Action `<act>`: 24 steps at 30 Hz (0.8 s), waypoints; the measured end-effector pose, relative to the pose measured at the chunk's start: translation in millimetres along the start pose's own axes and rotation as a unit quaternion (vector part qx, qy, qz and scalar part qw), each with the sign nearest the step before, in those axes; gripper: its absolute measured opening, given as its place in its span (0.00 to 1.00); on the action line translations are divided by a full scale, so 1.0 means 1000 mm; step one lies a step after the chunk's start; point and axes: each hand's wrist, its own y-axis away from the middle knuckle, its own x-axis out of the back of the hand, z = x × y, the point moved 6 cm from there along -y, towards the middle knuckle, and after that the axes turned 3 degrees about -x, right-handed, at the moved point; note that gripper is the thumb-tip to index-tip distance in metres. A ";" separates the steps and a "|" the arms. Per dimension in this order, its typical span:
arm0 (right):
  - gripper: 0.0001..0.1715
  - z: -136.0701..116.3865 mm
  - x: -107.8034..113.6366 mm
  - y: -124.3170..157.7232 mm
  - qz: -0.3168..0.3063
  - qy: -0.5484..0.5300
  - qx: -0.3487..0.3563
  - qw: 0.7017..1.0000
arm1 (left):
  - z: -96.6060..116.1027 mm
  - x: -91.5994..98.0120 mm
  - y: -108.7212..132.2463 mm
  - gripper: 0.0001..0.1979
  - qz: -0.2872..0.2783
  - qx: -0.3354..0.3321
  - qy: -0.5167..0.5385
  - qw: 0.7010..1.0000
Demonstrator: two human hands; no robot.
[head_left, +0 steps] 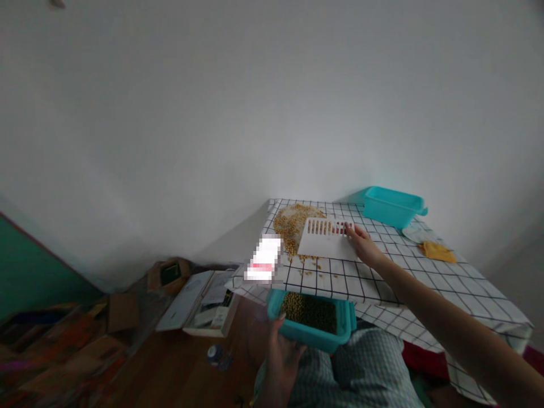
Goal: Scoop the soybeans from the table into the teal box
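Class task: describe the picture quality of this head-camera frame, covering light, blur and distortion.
Head view: dim, flat light; the white checked tablecloth edges bow from wide-lens distortion; a pixelated patch masks something at the table's corner; the right hand on the white slotted plastic scraper looks soft.

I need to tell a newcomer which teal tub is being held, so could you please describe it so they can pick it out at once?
Start at the table with the black-and-white checked cloth. At its near edge, below the white slotted scraper, the left hand holds a teal tub over the lap. Unlike the other teal tub at the far edge by the wall, this one holds beans.
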 end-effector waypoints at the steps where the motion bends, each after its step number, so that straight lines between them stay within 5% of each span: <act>1: 0.38 0.001 0.000 0.002 -0.006 -0.003 -0.003 1.000 | 0.001 0.000 -0.001 0.35 -0.008 -0.004 0.002 1.000; 24: 0.33 -0.001 0.008 0.012 0.048 0.003 -0.005 0.999 | 0.006 -0.006 0.006 0.26 0.040 -0.016 -0.021 0.999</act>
